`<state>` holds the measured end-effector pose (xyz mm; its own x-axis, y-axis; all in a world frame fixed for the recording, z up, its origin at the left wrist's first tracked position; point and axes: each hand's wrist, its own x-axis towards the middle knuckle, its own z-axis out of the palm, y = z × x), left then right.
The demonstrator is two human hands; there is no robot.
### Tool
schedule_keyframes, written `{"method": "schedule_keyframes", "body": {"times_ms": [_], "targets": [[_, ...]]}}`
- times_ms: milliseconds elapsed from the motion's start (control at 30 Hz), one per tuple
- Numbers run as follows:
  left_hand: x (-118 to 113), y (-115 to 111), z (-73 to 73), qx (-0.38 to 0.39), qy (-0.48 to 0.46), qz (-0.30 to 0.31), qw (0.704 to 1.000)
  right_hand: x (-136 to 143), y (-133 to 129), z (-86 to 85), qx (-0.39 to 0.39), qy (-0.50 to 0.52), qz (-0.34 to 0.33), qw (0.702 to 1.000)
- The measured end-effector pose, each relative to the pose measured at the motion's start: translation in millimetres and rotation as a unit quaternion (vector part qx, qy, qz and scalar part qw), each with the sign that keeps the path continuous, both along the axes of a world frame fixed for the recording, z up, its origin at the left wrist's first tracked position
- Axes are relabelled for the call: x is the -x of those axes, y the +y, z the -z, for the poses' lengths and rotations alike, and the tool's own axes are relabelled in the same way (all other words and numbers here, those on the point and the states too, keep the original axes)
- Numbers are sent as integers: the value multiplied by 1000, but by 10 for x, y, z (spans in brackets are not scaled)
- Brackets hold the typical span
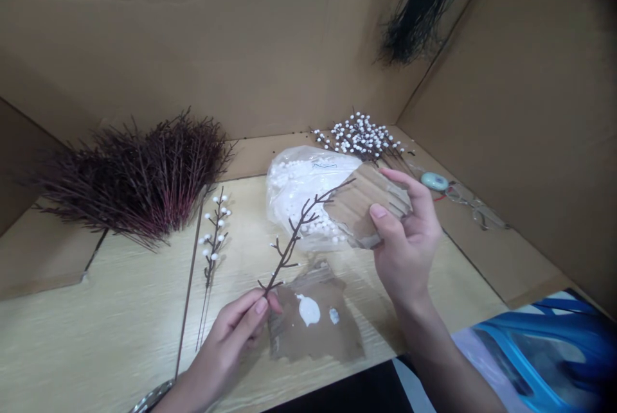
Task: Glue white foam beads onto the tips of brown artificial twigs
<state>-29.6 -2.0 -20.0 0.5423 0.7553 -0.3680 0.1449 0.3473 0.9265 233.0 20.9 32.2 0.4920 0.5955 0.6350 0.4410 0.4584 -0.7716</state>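
Observation:
My left hand (245,323) pinches a bare brown artificial twig (295,236) near its lower end; some of its side tips look white. In my right hand (407,239) is a torn piece of corrugated cardboard (359,201), gripped between thumb and fingers, with the twig's top end just in front of it. Below the twig lies a second cardboard piece (318,342) bearing a puddle of white glue-like paste (309,311) and a smaller white spot. Behind the right hand's cardboard is a clear plastic bag (289,175) of small white balls, partly hidden.
A large pile of dark twigs (149,175) lies at the left, beside one twig with white berries (214,236). At the back sits a cluster of white-berried twigs (364,133). Glasses (475,204) and a pale green oval object (434,181) are at the right. Cardboard walls (216,47) surround the table.

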Motion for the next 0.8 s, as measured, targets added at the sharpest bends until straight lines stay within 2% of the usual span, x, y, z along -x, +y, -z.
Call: {"method": "schedule_keyframes", "body": {"times_ms": [200,300,400,500,633,700,800], "targets": [[6,-7,-12,-6,2,-4,1000,0,-11,19,13,9,-17,1000],[0,-9,-9,-2,4,-3,1000,-39,4,21,0,16,0,1000],[-10,-12,-7,1,5,-6,1000,-62,9,-30,-48,18,54,997],[-14,-8,-9,-6,16,-9,1000,-16,-19,-100,-125,26,141,982],[-11,1,-25,-28,46,-3,999,89,-71,-93,-238,-59,234,941],[-15,-1,-40,-43,49,-4,998,116,-83,-49,-252,-114,235,932],[-28,-9,-57,-47,40,-16,998,119,-78,6,-248,-159,206,933]]}}
